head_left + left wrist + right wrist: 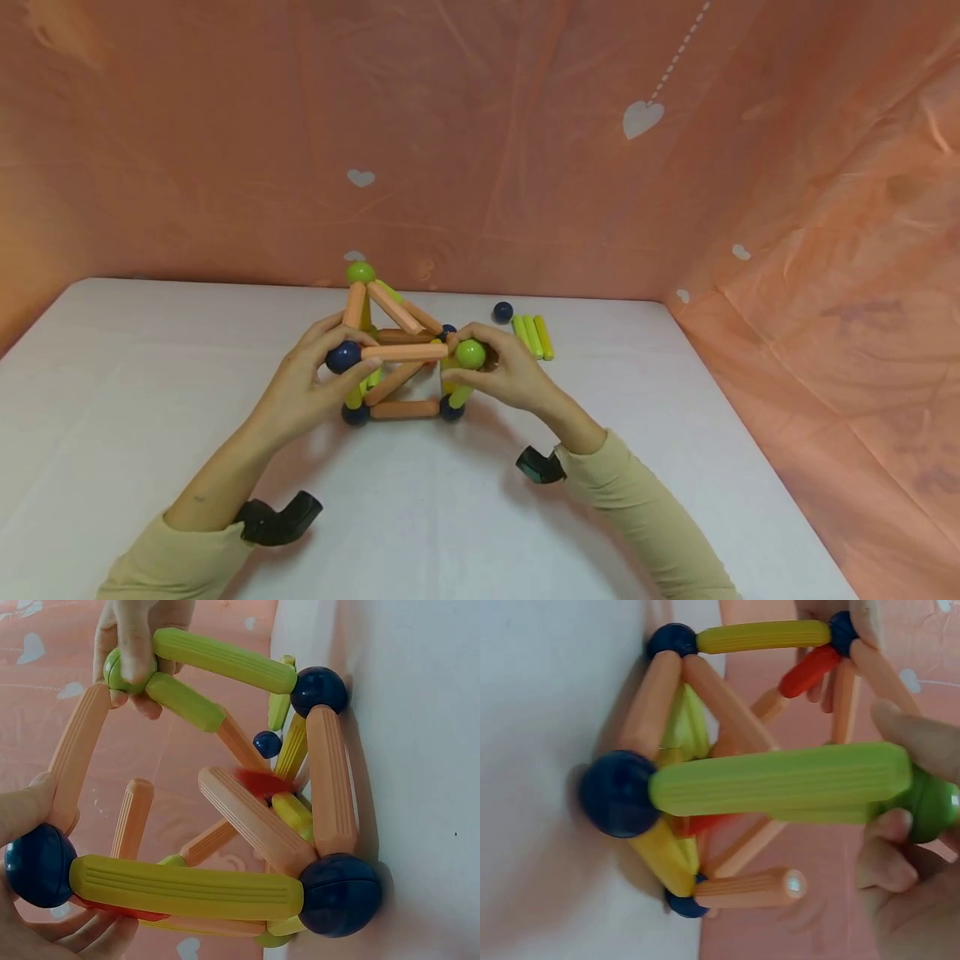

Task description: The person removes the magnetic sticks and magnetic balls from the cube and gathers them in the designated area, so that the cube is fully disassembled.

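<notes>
A frame of ridged sticks and balls stands on the table. Its top-front orange stick (405,353) spans from a navy ball (343,357) to a green ball (470,354). My left hand (307,383) grips the navy ball, thumb against the stick's end. With thumb and fingers, my right hand (517,371) pinches the green ball, where a light-green stick (780,780) rises from a lower navy ball (619,793). Another green ball (361,272) tops the frame's back left. An orange stick (750,889) has one free end. Red sticks (810,671) show inside, partly hidden.
Behind the right hand, a loose navy ball (503,312) and several green and yellow sticks (534,337) lie on the white table (600,383). An orange cloth (480,150) hangs along the back and right. Black wrist mounts (279,518) stick out below both forearms.
</notes>
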`<state>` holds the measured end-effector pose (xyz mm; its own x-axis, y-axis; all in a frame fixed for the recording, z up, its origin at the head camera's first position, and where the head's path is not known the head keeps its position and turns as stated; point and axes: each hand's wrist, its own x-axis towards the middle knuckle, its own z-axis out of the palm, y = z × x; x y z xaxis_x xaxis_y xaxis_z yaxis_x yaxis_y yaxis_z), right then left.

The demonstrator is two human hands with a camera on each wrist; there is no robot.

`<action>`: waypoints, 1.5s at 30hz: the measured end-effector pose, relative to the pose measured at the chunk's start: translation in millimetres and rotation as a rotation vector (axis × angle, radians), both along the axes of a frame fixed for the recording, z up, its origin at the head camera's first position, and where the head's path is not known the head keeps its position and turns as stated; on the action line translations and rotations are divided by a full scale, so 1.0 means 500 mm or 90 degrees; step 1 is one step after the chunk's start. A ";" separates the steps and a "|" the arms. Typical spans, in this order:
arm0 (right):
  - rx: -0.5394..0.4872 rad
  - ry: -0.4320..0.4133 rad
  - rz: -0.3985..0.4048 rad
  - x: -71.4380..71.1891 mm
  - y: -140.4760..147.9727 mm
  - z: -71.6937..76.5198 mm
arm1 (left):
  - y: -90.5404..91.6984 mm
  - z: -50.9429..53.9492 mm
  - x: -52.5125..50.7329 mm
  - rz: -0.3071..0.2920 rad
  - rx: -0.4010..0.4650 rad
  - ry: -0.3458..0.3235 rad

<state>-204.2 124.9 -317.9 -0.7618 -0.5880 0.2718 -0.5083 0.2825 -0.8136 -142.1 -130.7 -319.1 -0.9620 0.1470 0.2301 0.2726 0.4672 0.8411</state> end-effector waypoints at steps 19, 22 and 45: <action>-0.034 0.002 -0.115 -0.010 -0.005 -0.010 | 0.000 0.001 0.000 0.000 -0.008 -0.009; -0.038 -0.002 -0.102 -0.013 -0.003 -0.011 | 0.001 0.002 0.000 0.000 -0.008 -0.012; -0.131 -0.145 -0.150 -0.081 0.060 -0.038 | 0.001 0.006 0.005 0.005 0.002 -0.019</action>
